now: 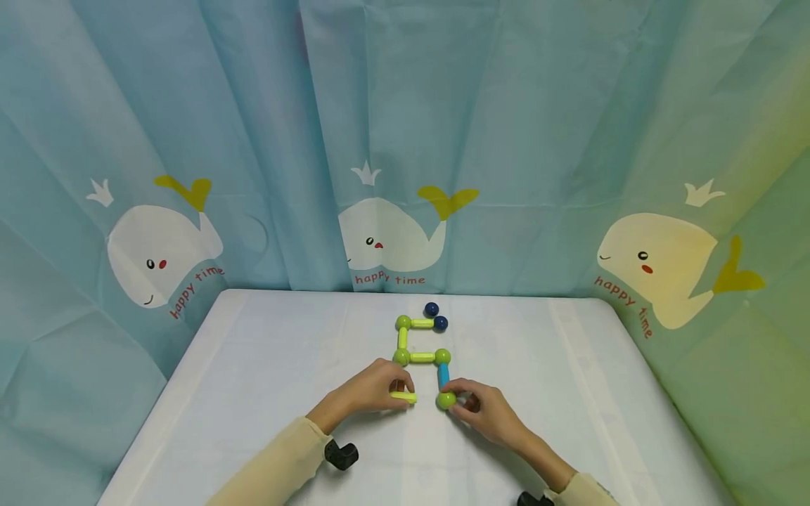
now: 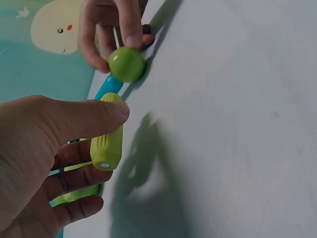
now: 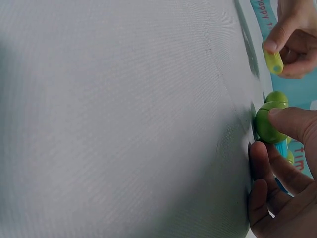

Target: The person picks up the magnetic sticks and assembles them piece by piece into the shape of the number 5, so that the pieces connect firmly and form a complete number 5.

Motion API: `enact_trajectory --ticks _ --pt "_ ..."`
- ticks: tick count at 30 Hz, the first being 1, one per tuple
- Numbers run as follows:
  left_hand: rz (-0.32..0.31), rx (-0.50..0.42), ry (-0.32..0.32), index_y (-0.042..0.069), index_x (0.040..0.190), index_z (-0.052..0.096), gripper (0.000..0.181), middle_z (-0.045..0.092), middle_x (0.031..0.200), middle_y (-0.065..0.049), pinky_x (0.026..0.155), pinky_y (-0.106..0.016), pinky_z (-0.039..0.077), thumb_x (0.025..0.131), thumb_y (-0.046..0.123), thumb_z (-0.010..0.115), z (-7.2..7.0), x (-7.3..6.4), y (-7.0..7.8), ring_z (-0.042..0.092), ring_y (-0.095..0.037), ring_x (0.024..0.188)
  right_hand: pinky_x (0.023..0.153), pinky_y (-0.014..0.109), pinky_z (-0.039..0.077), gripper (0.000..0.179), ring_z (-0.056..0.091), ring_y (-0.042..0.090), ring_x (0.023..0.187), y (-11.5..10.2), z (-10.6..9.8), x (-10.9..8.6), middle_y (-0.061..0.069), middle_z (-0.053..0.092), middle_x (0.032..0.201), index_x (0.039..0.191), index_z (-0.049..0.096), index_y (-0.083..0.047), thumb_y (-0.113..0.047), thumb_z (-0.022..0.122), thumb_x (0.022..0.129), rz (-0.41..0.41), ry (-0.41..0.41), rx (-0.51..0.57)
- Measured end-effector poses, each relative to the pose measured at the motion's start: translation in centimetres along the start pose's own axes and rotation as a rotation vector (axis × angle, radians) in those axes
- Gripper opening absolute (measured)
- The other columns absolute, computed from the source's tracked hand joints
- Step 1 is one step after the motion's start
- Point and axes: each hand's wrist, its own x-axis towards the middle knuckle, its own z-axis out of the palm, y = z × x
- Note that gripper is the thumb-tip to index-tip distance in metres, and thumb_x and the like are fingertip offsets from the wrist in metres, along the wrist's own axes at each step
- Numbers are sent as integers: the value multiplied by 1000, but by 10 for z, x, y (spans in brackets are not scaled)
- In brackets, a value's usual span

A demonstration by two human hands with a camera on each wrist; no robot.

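My left hand (image 1: 377, 386) pinches a yellow-green rod (image 2: 106, 141) between thumb and fingers, a little left of the near end of a shape laid on the table. With thumb and fingertips, my right hand (image 1: 490, 413) grips the near green ball (image 1: 446, 400). A blue rod (image 1: 444, 377) joins this ball to another green ball (image 1: 443, 357). From there a yellow-green rod (image 1: 422, 358) runs left to a green ball (image 1: 401, 356), and more rods and balls go on behind. The held rod's tip points at the gripped ball, with a gap between them.
At the shape's far end sits a dark blue ball (image 1: 440, 323), and a second dark blue ball (image 1: 432, 308) lies just behind it. The white table (image 1: 272, 344) ends at a blue curtain (image 1: 519, 140) printed with whales. Each wrist wears a black camera (image 1: 342, 455).
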Motion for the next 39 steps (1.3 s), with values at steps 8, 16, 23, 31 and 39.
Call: enact_trajectory --ticks 8,16,23,31,39 --pt "22 25 7 13 99 78 15 62 78 14 64 -14 46 86 15 85 13 16 3 53 2 69 62 24 50 30 56 4 68 2 1 1 0 73 111 119 72 -11 -5 77 90 -28 11 0" --pt "27 42 9 14 98 78 14 61 78 13 64 -13 45 86 15 85 21 25 6 53 1 69 62 23 50 30 56 3 68 2 1 1 0 73 111 120 72 -11 -6 77 91 -19 11 0" --pt "53 28 20 13 96 78 12 63 80 12 65 -13 45 86 15 84 25 30 7 53 2 70 60 24 51 29 56 3 67 1 1 1 2 74 111 118 73 -9 -4 77 90 -48 23 10" --pt "48 24 23 12 97 78 13 63 80 12 65 -13 45 86 14 85 26 31 8 54 2 70 60 23 50 29 55 3 66 2 1 1 1 74 109 119 72 -9 -5 77 90 -51 23 12" --pt "32 33 4 12 99 78 16 65 82 12 67 -12 46 86 16 85 23 31 10 55 3 72 61 24 51 30 57 4 67 3 3 0 1 73 105 119 71 -10 -5 77 91 -44 28 10"
